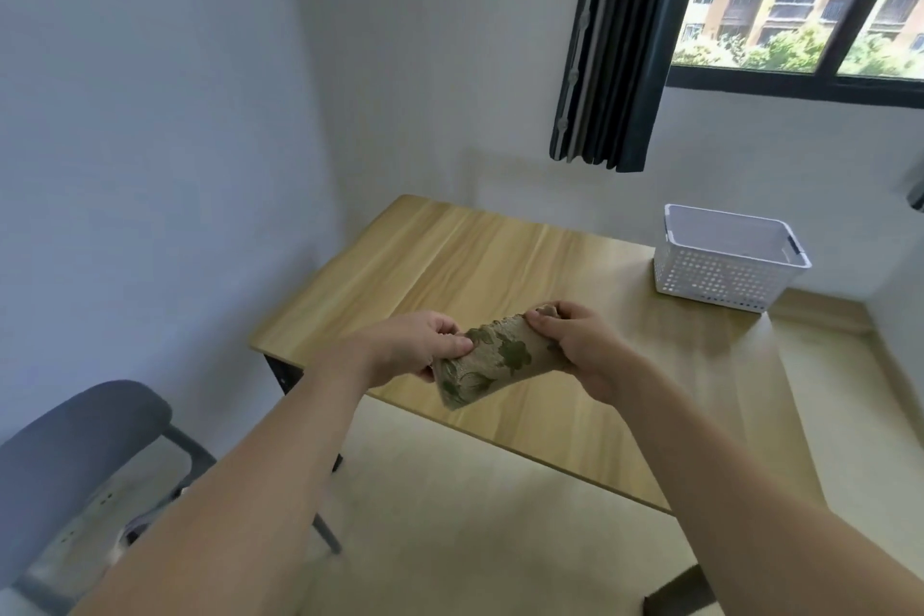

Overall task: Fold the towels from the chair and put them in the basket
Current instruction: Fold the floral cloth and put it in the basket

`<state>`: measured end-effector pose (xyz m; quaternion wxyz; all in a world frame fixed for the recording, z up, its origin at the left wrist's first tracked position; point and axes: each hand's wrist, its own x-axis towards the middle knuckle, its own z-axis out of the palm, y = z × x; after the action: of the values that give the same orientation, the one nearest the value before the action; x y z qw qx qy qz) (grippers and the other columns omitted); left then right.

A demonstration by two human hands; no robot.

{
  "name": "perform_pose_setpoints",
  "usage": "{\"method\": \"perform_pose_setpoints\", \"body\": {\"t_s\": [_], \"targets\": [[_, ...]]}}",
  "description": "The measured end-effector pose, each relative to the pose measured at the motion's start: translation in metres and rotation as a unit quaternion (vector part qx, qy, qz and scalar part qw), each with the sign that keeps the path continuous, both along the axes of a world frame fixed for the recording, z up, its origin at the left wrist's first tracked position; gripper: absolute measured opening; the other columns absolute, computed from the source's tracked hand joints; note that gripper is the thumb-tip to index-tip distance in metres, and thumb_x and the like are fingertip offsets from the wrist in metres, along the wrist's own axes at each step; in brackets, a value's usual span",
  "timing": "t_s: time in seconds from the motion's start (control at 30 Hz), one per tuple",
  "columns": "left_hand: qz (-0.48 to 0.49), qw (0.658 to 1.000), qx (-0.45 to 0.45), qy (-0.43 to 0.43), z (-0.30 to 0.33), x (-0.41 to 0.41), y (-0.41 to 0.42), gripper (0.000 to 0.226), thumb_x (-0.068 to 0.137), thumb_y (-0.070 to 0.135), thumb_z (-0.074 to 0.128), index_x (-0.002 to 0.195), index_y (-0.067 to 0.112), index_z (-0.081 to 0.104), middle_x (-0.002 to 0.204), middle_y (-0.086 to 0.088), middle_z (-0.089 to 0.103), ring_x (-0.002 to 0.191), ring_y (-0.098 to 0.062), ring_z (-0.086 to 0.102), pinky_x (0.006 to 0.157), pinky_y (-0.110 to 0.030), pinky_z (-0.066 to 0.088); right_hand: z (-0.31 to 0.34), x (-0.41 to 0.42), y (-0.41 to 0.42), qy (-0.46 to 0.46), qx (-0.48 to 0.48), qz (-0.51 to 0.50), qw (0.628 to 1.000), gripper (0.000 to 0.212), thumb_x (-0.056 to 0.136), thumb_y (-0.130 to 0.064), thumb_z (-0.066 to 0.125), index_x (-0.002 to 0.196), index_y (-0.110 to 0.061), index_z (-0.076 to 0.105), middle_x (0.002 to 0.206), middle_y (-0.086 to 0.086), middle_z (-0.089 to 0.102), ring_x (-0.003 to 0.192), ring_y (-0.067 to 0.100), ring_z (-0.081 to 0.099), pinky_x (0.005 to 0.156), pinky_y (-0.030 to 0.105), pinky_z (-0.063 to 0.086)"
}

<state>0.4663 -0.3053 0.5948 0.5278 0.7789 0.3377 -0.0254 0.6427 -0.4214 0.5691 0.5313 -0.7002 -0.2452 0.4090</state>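
I see the left hand (417, 345) and right hand (575, 345) both gripping a folded leaf-print towel (492, 360) above the counter (500, 255), white basket (725, 260) at its far right corner, chair (75, 445) at left.

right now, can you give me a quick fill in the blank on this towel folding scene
1. Both hands hold a folded ____ above the table.
2. The white basket holds ____.
3. The basket stands on the table's far ____ corner.
4. The chair has a ____ backrest.

Missing words: towel; nothing; right; blue
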Motion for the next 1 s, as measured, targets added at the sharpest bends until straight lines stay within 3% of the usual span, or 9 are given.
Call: {"method": "perform_pose_setpoints", "body": {"t_s": [0.1, 0.23, 0.4, 0.47, 0.57, 0.67, 0.8, 1.0], "targets": [[-0.032, 0.999, 0.015, 0.022, -0.004, 0.041, 0.002, 0.024, 0.096, 0.026, 0.054, 0.109, 0.006, 0.062, 0.109, -0.014, 0.068, 0.099, -0.026, 0.063, 0.090, -0.040, 0.051, -0.005, 0.036, -0.007, -0.026, 0.011, -0.015, 0.999, 0.011, 0.089, -0.023, 0.065, 0.094, -0.013, 0.063, 0.098, 0.011, 0.065, 0.093, 0.025, 0.062, 0.083, 0.038, 0.054], [-0.045, 0.998, 0.040, 0.030, -0.006, 0.104, -0.015, 0.022, 0.097, 0.026, 0.053, 0.106, 0.008, 0.061, 0.098, -0.006, 0.065, 0.079, -0.015, 0.054, 0.070, -0.027, 0.045, -0.010, 0.098, -0.023, -0.044, 0.006, -0.018, 0.999, 0.016, 0.089, -0.023, 0.064, 0.103, -0.014, 0.065, 0.104, 0.010, 0.066, 0.103, 0.027, 0.062, 0.095, 0.044, 0.051], [-0.027, 0.996, 0.081, 0.033, -0.005, 0.186, -0.040, 0.020, 0.095, 0.029, 0.055, 0.101, 0.012, 0.063, 0.099, -0.004, 0.068, 0.086, -0.016, 0.059, 0.077, -0.029, 0.047, 0.000, 0.196, -0.046, -0.077, -0.023, 0.089, 0.993, 0.039, 0.090, -0.020, 0.063, 0.128, -0.016, 0.056, 0.119, 0.007, 0.061, 0.109, 0.022, 0.059, 0.099, 0.035, 0.047], [-0.005, 0.994, 0.105, 0.028, -0.001, 0.217, -0.047, 0.018, 0.094, 0.029, 0.057, 0.099, 0.014, 0.065, 0.099, -0.002, 0.069, 0.090, -0.016, 0.061, 0.082, -0.032, 0.048, 0.010, 0.240, -0.051, -0.139, -0.056, 0.167, 0.975, 0.038, 0.090, -0.017, 0.063, 0.128, -0.016, 0.057, 0.116, 0.004, 0.062, 0.106, 0.018, 0.059, 0.097, 0.030, 0.047], [0.028, 0.991, 0.124, 0.028, 0.004, 0.259, -0.069, 0.017, 0.093, 0.030, 0.058, 0.102, 0.017, 0.066, 0.094, 0.004, 0.068, 0.085, -0.009, 0.059, 0.071, -0.025, 0.046, 0.027, 0.297, -0.055, -0.243, -0.101, 0.271, 0.926, 0.024, 0.089, -0.016, 0.062, 0.113, -0.017, 0.067, 0.106, 0.000, 0.068, 0.101, 0.017, 0.062, 0.093, 0.031, 0.048], [0.044, 0.990, 0.128, 0.027, 0.004, 0.302, -0.092, 0.014, 0.092, 0.031, 0.059, 0.098, 0.021, 0.066, 0.095, 0.004, 0.068, 0.090, -0.016, 0.061, 0.078, -0.031, 0.046, 0.040, 0.339, -0.062, -0.352, -0.121, 0.320, 0.871, 0.021, 0.089, -0.014, 0.059, 0.109, -0.018, 0.067, 0.099, -0.004, 0.064, 0.093, 0.013, 0.058, 0.079, 0.024, 0.042], [0.027, 0.987, 0.157, 0.024, -0.004, 0.357, -0.110, 0.004, 0.090, 0.031, 0.062, 0.088, 0.028, 0.064, 0.085, 0.011, 0.065, 0.080, -0.009, 0.059, 0.070, -0.028, 0.044, 0.034, 0.387, -0.075, -0.457, -0.111, 0.325, 0.820, 0.017, 0.088, -0.011, 0.055, 0.100, -0.020, 0.062, 0.092, -0.007, 0.055, 0.089, 0.014, 0.053, 0.066, 0.020, 0.038], [0.013, 0.976, 0.218, 0.021, -0.024, 0.455, -0.132, 0.009, 0.088, 0.030, 0.064, 0.093, 0.023, 0.062, 0.080, 0.012, 0.060, 0.069, -0.004, 0.053, 0.058, -0.024, 0.036, 0.003, 0.475, -0.105, -0.545, -0.086, 0.272, 0.789, 0.026, 0.088, -0.008, 0.048, 0.110, -0.019, 0.058, 0.112, -0.002, 0.059, 0.092, 0.013, 0.047, 0.076, 0.023, 0.034]]}}
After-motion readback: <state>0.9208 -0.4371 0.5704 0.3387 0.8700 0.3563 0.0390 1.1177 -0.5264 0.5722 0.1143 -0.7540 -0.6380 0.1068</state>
